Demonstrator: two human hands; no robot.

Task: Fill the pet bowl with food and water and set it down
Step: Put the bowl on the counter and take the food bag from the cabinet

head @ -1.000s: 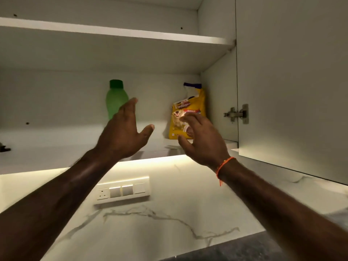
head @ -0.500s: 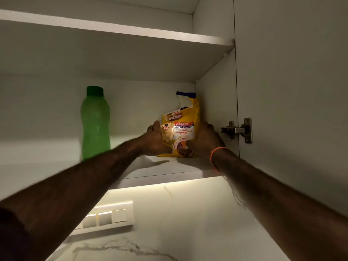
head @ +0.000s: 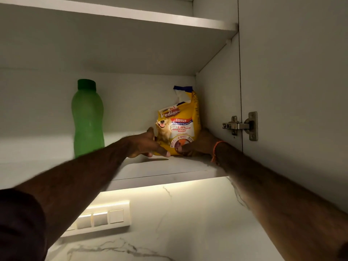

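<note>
A yellow pet food bag (head: 178,123) with a dog printed on it stands upright in the back right corner of the lower cabinet shelf (head: 165,168). My left hand (head: 146,145) holds its lower left edge, thumb up along the side and fingers at the front of the base. At the lower right side, my right hand (head: 200,143), with an orange thread at the wrist, grips the bag with its thumb on the front. A green water bottle (head: 87,119) with a green cap stands upright on the same shelf, to the left. No pet bowl is in view.
The cabinet's side wall sits right behind the bag, and the open door (head: 291,91) with its metal hinge (head: 241,126) hangs at the right. An upper shelf (head: 131,14) spans above. Below are a lit marble wall and a switch panel (head: 99,217).
Both hands reached up from in front of the shelf and closed on the bag's two sides. The view moved closer to the cabinet. The bag still stands on the shelf.
</note>
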